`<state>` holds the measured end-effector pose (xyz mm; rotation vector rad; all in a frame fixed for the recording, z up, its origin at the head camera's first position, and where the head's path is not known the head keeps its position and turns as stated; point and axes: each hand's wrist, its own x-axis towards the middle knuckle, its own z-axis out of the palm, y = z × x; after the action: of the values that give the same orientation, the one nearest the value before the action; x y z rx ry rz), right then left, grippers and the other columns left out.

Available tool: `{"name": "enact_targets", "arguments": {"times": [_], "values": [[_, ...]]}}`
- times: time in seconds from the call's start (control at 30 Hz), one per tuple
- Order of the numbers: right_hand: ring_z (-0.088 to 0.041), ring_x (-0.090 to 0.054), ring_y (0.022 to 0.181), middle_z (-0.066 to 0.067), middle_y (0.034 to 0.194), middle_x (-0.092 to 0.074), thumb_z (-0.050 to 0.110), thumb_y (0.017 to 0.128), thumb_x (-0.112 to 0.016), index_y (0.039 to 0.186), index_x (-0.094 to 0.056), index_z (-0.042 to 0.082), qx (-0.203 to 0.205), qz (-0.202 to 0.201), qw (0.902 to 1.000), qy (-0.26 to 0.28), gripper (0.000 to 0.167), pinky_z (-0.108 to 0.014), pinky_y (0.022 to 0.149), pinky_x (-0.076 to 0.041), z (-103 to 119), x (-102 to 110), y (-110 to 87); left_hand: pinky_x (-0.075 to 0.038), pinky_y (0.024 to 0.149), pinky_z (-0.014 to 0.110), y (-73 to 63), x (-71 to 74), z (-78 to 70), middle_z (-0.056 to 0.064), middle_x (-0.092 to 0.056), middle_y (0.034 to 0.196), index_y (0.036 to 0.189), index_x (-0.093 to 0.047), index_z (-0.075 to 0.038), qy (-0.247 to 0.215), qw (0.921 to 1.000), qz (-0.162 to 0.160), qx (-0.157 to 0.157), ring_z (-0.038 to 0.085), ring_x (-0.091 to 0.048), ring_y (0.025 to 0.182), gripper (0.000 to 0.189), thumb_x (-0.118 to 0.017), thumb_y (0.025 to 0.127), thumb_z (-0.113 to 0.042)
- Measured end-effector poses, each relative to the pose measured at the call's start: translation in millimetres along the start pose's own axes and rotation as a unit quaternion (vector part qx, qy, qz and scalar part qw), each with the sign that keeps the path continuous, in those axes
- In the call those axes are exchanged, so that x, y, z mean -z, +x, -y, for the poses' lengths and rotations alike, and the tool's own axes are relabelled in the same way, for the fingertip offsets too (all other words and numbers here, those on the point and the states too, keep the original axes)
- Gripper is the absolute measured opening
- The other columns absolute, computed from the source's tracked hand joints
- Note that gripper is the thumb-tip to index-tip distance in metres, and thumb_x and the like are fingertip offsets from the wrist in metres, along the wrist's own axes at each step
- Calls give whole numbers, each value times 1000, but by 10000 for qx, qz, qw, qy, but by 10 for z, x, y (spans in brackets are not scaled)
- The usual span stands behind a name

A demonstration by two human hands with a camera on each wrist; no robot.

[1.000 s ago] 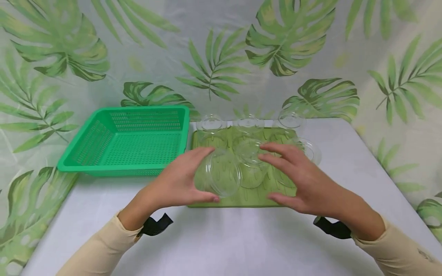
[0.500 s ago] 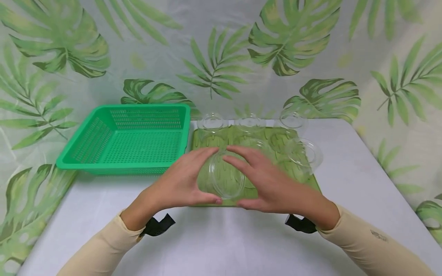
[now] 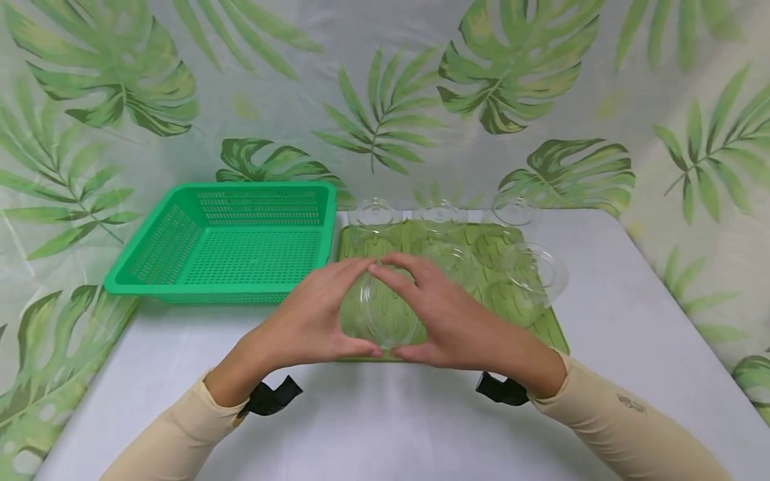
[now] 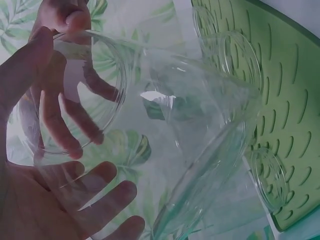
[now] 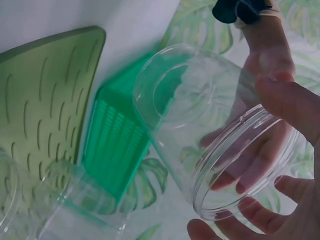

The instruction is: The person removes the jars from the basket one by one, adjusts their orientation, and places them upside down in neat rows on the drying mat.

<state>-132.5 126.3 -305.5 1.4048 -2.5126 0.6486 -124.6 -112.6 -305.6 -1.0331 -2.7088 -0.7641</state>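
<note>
A clear plastic jar (image 3: pixel 388 314) lies sideways between my hands above the green ridged mat (image 3: pixel 550 329), its ringed mouth turned to the right. My left hand (image 3: pixel 315 314) grips the body, thumb near and fingers on the far side. My right hand (image 3: pixel 454 317) curls around the rim, and in the right wrist view the thumb touches the rim's edge. Through the see-through wall of the jar (image 4: pixel 170 115), fingers show in the left wrist view. Several more clear jars (image 3: pixel 535 280) stand upright on the mat, partly hidden behind my hands.
A green perforated basket (image 3: pixel 198 289) stands to the left of the mat on a white-covered table (image 3: pixel 385 421). A leaf-printed cloth (image 3: pixel 385 80) hangs behind the table. Dark bands (image 3: pixel 271 395) sit at both wrists.
My right hand has moved left from beyond the jar to its rim, its fingertips now close to my left fingertips. My left hand and the jar have stayed nearly in place.
</note>
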Motion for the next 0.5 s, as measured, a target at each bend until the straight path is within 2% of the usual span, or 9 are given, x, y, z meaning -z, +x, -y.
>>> {"name": "enact_targets", "arguments": {"times": [0.13,0.27,0.5], "values": [[-26,-44,133,-12,149,-37,36,71,-89,156,-28,20,-40,44,9999,153,106,-43,98,-52,18,-7,14,-41,111,54,-44,24,2,4,-50,149,150,-40,-12,-105,9998,133,59,26,-47,140,106,-87,66,-57],[-23,-45,129,-10,145,-39,39,69,-90,152,-34,21,31,-33,9997,251,102,-41,94,-53,33,-7,31,-37,113,59,-107,44,13,4,-45,153,153,-36,-13,-235,9994,218,161,27,-41,144,110,-86,67,-59],[-24,-47,125,-13,141,-42,41,66,-91,148,-39,17,276,-259,9989,293,100,-41,91,-54,51,-15,77,-36,113,59,-187,72,42,5,-44,155,155,-34,-16,-306,9994,124,88,28,-40,145,109,-85,68,-57]]}}
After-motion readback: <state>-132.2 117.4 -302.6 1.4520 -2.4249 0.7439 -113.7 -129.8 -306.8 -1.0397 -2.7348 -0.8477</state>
